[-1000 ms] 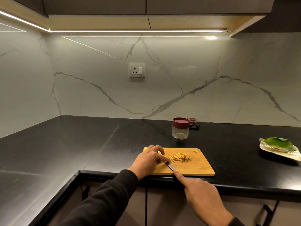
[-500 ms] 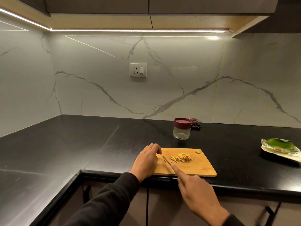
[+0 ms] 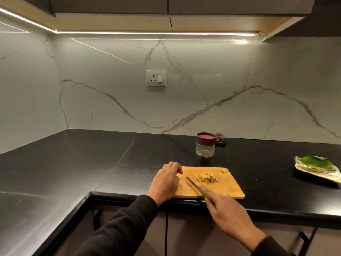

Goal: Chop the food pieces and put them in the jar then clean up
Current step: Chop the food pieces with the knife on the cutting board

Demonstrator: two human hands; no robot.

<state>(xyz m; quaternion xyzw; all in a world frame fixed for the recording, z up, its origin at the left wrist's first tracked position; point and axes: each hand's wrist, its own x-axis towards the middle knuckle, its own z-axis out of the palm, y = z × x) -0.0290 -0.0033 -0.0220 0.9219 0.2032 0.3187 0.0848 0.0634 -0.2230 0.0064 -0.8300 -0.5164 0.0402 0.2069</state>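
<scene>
A wooden cutting board (image 3: pixel 228 189) lies at the front edge of the black counter. A small pile of yellow chopped food strips (image 3: pixel 205 177) sits on its middle, and one loose piece (image 3: pixel 224 170) lies at its far right corner. My right hand (image 3: pixel 227 213) grips a knife (image 3: pixel 193 184) with a green handle, blade pointing left of the pile. My left hand (image 3: pixel 166 181) rests on the board's left end, fingers curled, holding nothing. A clear jar (image 3: pixel 205 147) with a maroon lid stands closed behind the board.
A leaf-shaped plate (image 3: pixel 319 169) with green and a few scraps lies at the right. A dark checked cloth (image 3: pixel 220 141) sits behind the jar by the marble wall. A wall socket (image 3: pixel 156 78) is above. The counter turns a corner at the left.
My left hand drew back from the pile to the board's left end. The knife blade swung from under the pile to its left side.
</scene>
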